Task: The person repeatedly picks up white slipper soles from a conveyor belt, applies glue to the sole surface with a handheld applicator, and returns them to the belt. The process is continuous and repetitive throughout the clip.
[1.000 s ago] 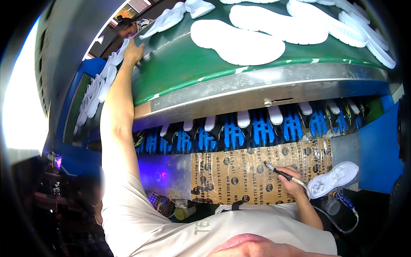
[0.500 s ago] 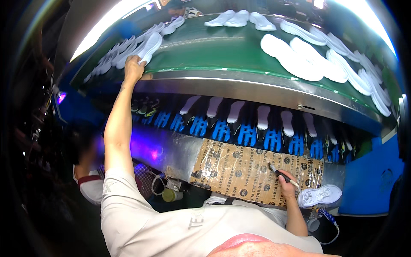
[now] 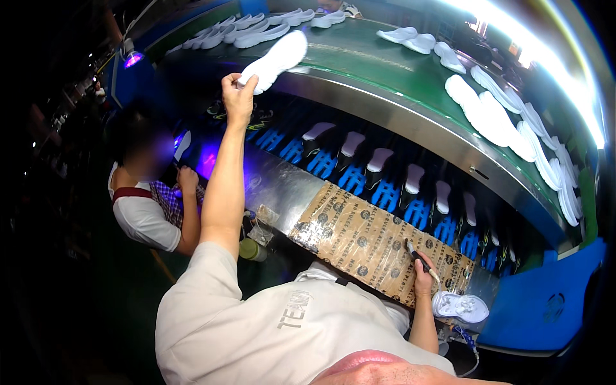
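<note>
Left hand (image 3: pixel 239 96) lifts a white foam shoe sole (image 3: pixel 274 61) at the near edge of the green conveyor belt (image 3: pixel 359 61); right hand (image 3: pixel 423 279) holds a thin dark pen-like tool (image 3: pixel 418 258).

The left arm is stretched up toward 11 o'clock, fingers curled shut on the heel end of the sole, whose toe end points toward 1 o'clock over the belt's metal lip. The grip looks small and near 1 end, so I judge the sole could tip or slip from the fingers and fall to the row of blue racks (image 3: pixel 378 192) below. The right hand, at 4 o'clock, is closed round the tool over the brown patterned cardboard sheet (image 3: pixel 366 240), just beside a white sneaker (image 3: pixel 463 307). A co-worker (image 3: pixel 151 205) sits at 9 o'clock.
</note>
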A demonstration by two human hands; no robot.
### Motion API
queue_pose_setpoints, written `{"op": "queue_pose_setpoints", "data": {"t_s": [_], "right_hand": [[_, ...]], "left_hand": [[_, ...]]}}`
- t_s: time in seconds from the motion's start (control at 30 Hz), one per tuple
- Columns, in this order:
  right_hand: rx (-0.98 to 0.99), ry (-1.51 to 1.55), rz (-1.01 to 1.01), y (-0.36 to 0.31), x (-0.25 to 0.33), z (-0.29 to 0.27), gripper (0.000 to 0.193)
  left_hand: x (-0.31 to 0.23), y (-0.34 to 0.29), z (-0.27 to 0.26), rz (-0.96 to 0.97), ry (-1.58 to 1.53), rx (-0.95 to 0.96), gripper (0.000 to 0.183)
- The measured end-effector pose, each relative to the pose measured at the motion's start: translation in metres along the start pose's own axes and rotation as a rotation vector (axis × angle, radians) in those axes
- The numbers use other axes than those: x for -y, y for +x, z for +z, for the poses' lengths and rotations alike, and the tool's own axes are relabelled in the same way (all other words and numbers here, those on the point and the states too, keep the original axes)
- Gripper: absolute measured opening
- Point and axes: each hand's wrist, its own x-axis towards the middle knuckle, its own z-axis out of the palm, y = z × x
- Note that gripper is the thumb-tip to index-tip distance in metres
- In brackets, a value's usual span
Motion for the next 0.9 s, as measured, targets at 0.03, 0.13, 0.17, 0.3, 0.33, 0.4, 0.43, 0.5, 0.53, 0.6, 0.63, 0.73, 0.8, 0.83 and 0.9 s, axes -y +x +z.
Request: {"op": "queue_pose_setpoints", "data": {"t_s": [0.03, 0.13, 0.17, 0.3, 0.33, 0.4, 0.43, 0.5, 0.53, 0.6, 0.63, 0.73, 0.8, 0.83, 0.9], "right_hand": [[0.005, 0.009, 0.024, 0.0, -0.004, -0.001, 0.029], [-0.024, 0.06, 0.042, 0.002, -0.021, -0.002, 0.031], [-0.016, 0.063, 0.041, 0.002, -0.021, -0.003, 0.032], [-0.028, 0.022, 0.005, 0.003, -0.028, -0.004, 0.035], [-0.076, 0.052, -0.005, 0.002, -0.023, -0.001, 0.032], [-0.096, 0.081, 0.05, 0.002, -0.034, 0.001, 0.028], [-0.087, 0.163, 0.117, 0.001, -0.011, 0.009, 0.025], [-0.106, 0.268, 0.174, 0.001, 0.001, 0.016, 0.024], [-0.118, 0.282, 0.161, 0.002, 0.005, 0.019, 0.024], [-0.115, 0.444, 0.228, 0.004, 0.011, 0.021, 0.026], [-0.119, 0.518, 0.234, 0.003, 0.018, 0.021, 0.026], [-0.097, 0.688, 0.229, 0.004, 0.041, 0.023, 0.027], [-0.015, 0.782, 0.203, 0.009, 0.052, 0.026, 0.03], [-0.016, 0.804, 0.206, 0.012, 0.065, 0.032, 0.031], [0.02, 0.841, 0.194, 0.016, 0.095, 0.043, 0.031]], "left_hand": [[-0.002, -0.006, -0.003, -0.015, -0.152, -0.053, 0.042], [-0.016, -0.028, -0.012, -0.13, -0.632, -0.211, 0.034], [-0.021, -0.039, -0.016, -0.169, -0.678, -0.216, 0.031], [-0.052, -0.118, -0.015, -0.391, -0.464, 0.148, 0.026], [-0.06, -0.145, -0.009, -0.439, -0.412, 0.286, 0.024], [-0.04, -0.2, -0.005, -0.585, -0.387, 0.554, 0.026], [-0.023, -0.231, -0.004, -0.66, -0.271, 0.68, 0.033], [-0.016, -0.289, -0.001, -0.964, -0.311, 0.85, 0.035], [0.012, -0.322, -0.003, -1.107, -0.483, 0.877, 0.037], [0.011, -0.352, -0.009, -1.349, -1.101, 0.852, 0.05], [-0.012, -0.358, -0.01, -1.472, -1.275, 0.681, 0.059], [-0.041, -0.354, -0.012, -1.545, -1.606, 0.664, 0.085], [-0.054, -0.352, -0.017, -1.628, -1.654, 0.697, 0.092], [-0.059, -0.352, -0.017, -1.687, -1.603, 0.713, 0.089], [-0.064, -0.351, -0.012, -1.639, -1.384, 0.764, 0.078]]}}
